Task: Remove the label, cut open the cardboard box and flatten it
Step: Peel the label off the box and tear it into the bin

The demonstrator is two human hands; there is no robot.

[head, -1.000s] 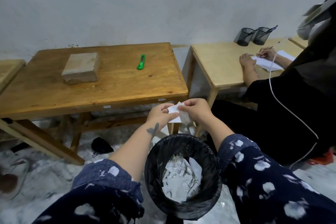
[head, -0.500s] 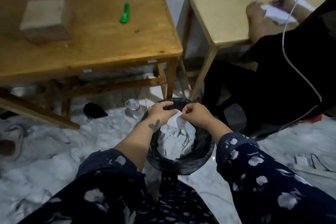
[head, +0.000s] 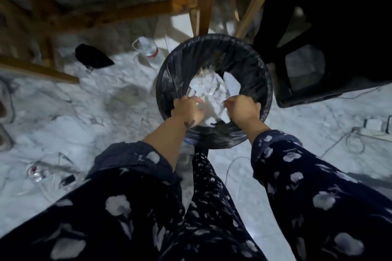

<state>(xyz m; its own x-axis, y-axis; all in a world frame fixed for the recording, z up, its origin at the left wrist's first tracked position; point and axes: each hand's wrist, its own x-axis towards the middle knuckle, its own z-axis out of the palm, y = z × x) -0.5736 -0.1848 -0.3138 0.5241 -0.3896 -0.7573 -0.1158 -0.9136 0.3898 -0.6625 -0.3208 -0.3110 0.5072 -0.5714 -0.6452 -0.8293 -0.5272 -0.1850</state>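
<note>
I am looking straight down into a black-lined trash bin (head: 169, 74) holding several crumpled white paper scraps (head: 209, 86). Both my hands hover over its near rim. My left hand (head: 186, 109) and my right hand (head: 241, 108) have their fingers pinched on opposite edges of the white label (head: 212, 110), which is stretched between them just above the scraps. The picture is blurred, so the label's edges are hard to trace. The cardboard box and the green cutter are out of view.
Wooden table legs (head: 203, 0) stand just beyond the bin. A plastic bottle (head: 148, 50) and a black pouch (head: 91, 58) lie on the marble floor to its left. A seated person's dark clothing (head: 331, 27) fills the upper right. Cables and a power strip (head: 373, 129) lie at right.
My head has tilted down, so the tabletops, box and cutter have left the view. My hands have lowered with the label to the bin's near rim and moved slightly apart.
</note>
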